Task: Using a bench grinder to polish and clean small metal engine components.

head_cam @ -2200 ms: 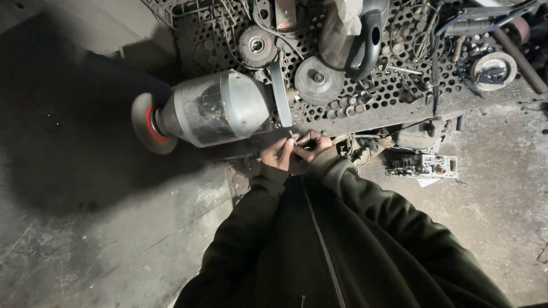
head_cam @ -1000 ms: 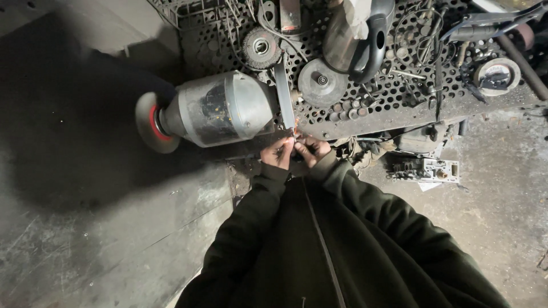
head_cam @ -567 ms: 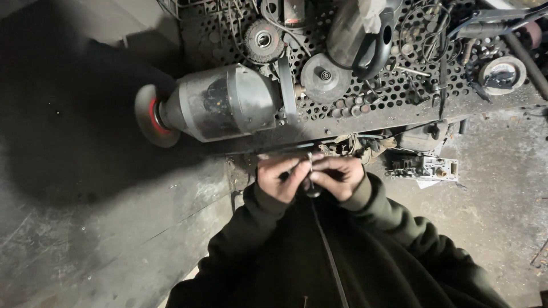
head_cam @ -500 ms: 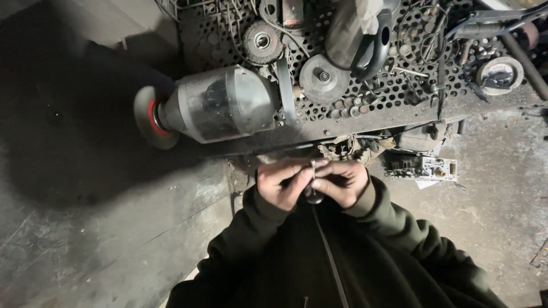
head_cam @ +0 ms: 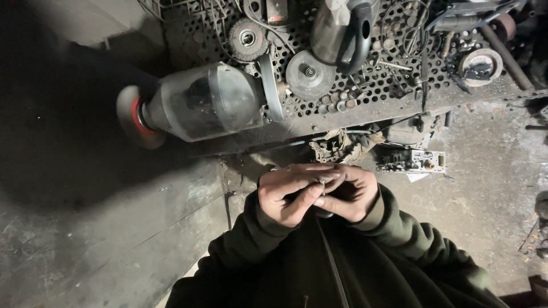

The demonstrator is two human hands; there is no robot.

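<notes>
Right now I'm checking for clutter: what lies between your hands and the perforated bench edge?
In the head view, a bare strip of dusty floor separates the hands from the perforated bench; a grimy metal part sits under its edge.

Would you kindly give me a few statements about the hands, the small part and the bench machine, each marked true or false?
1. The left hand and the right hand are together on a small metal part. True.
2. The hands rest on the perforated metal bench. False: they are close to the body, apart from the bench.
3. The grey bench motor carries a round wheel with a red hub at its left end. True.
4. The person wears thick work gloves. False: both hands are bare, with dark green sleeves down to the wrists.
5. The dark jug-shaped container lies on the concrete floor. False: it lies on the bench.
</notes>
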